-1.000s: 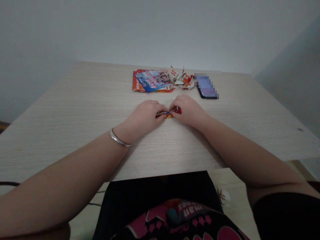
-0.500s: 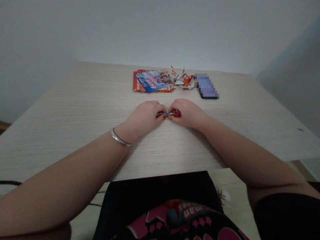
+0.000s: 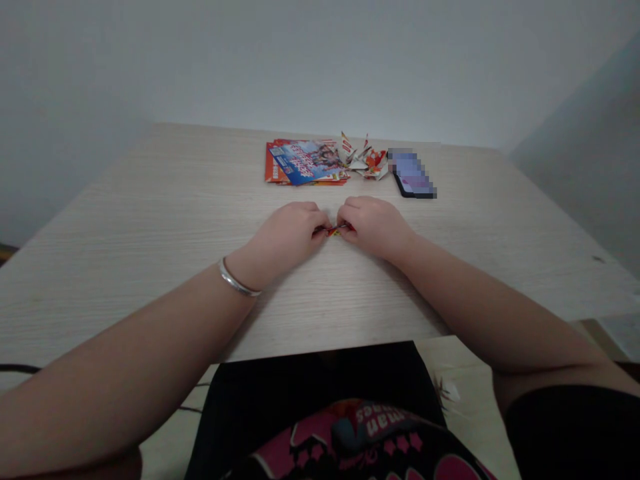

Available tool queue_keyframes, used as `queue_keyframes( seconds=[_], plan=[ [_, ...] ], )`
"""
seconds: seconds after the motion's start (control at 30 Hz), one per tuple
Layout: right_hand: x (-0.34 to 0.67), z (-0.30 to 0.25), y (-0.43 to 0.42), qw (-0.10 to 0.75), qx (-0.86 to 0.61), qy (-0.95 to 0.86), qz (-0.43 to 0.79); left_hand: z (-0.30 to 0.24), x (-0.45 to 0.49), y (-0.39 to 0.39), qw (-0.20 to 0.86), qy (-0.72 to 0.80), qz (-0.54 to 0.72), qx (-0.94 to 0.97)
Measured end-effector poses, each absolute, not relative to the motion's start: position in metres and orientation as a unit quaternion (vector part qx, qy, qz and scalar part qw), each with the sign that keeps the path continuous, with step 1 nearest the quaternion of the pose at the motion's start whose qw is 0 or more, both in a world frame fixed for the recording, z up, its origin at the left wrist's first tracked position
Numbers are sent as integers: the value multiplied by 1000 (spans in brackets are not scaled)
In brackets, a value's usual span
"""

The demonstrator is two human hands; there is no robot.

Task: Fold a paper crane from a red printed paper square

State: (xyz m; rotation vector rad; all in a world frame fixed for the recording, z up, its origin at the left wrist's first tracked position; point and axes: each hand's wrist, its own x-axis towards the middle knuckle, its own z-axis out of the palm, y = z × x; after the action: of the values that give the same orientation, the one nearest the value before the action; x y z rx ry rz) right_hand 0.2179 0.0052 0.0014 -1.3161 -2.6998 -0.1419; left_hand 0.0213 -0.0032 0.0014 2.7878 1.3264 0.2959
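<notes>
My left hand [image 3: 295, 230] and my right hand [image 3: 374, 223] meet low over the middle of the table, fingertips almost touching. Pinched between them is a small folded piece of printed paper [image 3: 334, 231], mostly red with some yellow. Each hand is closed on one end of it, and the fingers hide most of it. Beyond the hands lies a stack of printed leaflets [image 3: 305, 162], a blue one on top of orange ones. Against the stack's right side stand folded paper pieces [image 3: 367, 162] with pointed tips.
A phone [image 3: 414, 175], blurred by pixels, lies right of the folded pieces. The pale wood-grain table [image 3: 150, 220] reaches back to a white wall [image 3: 310, 67]. Its front edge is close to my lap. A dark cable [image 3: 20, 367] shows at the lower left.
The folded paper has turned or been bent between my fingers, and less of its blue and red print shows. Both hands stay in nearly the same place.
</notes>
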Motion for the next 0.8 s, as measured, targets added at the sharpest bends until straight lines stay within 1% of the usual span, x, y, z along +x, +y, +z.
queue_keyframes(
  seconds=[0.13,0.3,0.43,0.6,0.8],
  plan=[
    [221,6,3,50,-443,-894,-39,3,21,-5,12,423,77,903],
    [227,15,0,17,-415,-910,-8,8,22,-9,-1,415,51,908],
    [226,17,-3,-7,-421,-907,-19,11,23,-15,-19,419,23,907],
    [226,12,2,6,-441,-895,-63,10,25,-20,-45,396,27,917],
    [233,5,17,36,-438,-896,-65,7,24,-15,-28,368,37,929]
  ],
)
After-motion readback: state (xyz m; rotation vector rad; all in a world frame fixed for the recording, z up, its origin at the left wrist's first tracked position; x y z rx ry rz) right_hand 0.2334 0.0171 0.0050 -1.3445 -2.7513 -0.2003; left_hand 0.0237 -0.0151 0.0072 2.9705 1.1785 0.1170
